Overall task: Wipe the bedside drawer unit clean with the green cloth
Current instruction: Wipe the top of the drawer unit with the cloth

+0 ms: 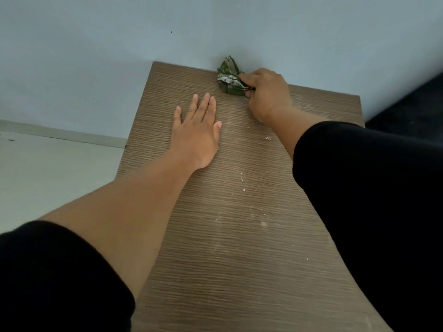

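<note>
The brown wood-grain top of the bedside drawer unit [239, 236] fills the middle of the view, with white dust specks and smears down its centre. My right hand [268, 94] grips the crumpled green cloth [230, 76] at the far edge of the top, against the wall. My left hand [199, 130] lies flat on the top with fingers straight, just left of the cloth and a little nearer to me. The drawers below are hidden.
A pale blue-grey wall [119, 56] runs right behind the unit. Light floor [48, 168] with a skirting board lies to the left. Something dark [407, 109] stands to the right of the unit.
</note>
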